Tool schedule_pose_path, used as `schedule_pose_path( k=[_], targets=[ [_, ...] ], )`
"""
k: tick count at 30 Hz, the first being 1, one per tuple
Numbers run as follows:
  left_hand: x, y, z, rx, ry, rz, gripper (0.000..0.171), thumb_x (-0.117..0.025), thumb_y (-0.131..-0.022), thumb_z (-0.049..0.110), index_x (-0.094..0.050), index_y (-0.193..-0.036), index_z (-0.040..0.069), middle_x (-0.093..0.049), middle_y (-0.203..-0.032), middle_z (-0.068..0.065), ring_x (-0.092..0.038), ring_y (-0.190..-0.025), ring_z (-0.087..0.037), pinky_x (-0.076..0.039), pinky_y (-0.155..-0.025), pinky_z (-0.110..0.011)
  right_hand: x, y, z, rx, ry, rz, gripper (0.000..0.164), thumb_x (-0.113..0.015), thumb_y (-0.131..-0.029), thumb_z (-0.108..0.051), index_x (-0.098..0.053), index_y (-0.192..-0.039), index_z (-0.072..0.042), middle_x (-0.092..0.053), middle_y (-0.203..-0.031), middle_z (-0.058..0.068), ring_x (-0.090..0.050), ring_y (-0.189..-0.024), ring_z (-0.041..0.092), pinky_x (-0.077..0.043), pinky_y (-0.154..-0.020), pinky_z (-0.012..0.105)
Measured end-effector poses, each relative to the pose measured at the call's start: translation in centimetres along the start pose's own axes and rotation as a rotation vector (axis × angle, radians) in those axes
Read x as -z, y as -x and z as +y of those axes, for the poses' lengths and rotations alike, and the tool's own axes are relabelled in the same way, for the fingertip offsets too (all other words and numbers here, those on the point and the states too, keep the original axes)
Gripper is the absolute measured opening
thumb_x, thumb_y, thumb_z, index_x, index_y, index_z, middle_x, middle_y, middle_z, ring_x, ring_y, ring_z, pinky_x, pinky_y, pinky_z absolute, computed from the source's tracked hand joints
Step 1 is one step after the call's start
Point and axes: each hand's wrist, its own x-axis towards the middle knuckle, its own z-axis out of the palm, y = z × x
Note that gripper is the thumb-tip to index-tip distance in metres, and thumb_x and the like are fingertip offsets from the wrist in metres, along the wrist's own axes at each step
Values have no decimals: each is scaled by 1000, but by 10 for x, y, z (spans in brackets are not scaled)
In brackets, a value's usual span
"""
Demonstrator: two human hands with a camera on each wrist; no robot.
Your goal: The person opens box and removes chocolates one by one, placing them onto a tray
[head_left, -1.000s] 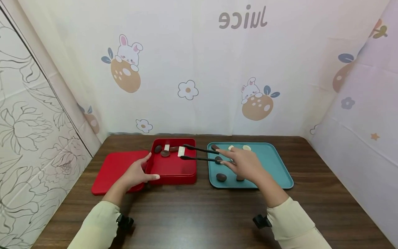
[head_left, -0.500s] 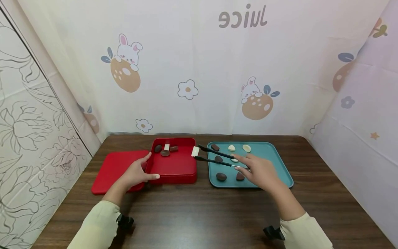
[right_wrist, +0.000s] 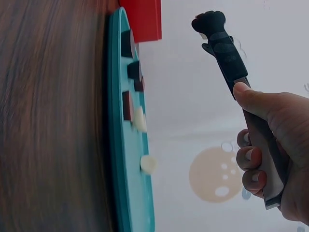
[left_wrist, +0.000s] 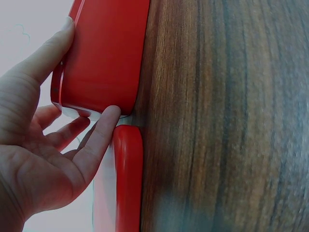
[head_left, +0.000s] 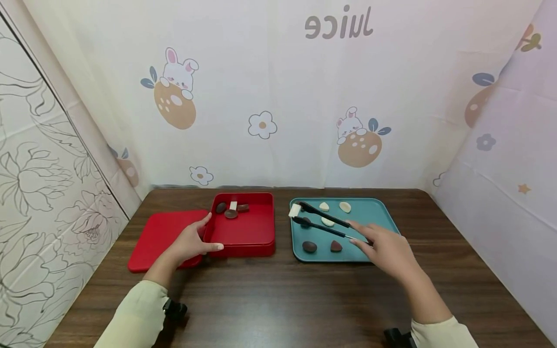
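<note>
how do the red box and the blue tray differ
The red box has tall walls; the blue tray has only a low rim. The red box is squarish, the blue tray a longer rectangle. The left hand touches the red box but not the blue tray. Both lie on the wooden table and hold dark pieces and pale ones.

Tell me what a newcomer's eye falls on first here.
Probably the bright red box, left of centre on the table, its near left corner held by the left hand. Next, the teal tray to its right. Then the black tongs in the right hand, pinching a white block above the tray's left edge.
</note>
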Motion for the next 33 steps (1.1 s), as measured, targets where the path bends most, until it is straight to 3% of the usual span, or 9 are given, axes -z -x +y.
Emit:
schedule_pose_path(
  k=[8,17,33],
  targets=[
    [0,0,1,-2,-5,3,117,-86,-66,49,-21,-156,12,-36,-147,-26,-38,-128,-45,-56,-81,-47,3,18,17,-99,6,-5,48,-70,-91,-33,-60,-136,-19,-44,-70,-12,-34,-54,4,-27,-43,24],
    [0,1,0,-10,-10,3,117,-86,-67,50,-21,-156,12,-36,-147,-26,-38,-128,-44,-56,-82,-47,4,32,34,-206,0,-70,51,-65,-94,-38,-55,-141,-20,-37,-65,-7,-30,-52,8,-24,-45,26],
    [0,2,1,-13,-8,7,116,-85,-67,51,-21,-156,12,-34,-149,-26,-36,-130,-45,-55,-84,-48,7,52,62,-345,-4,-189,55,-62,-95,-40,-53,-141,-12,-39,-64,-2,-32,-52,14,-24,-43,28]
  ],
)
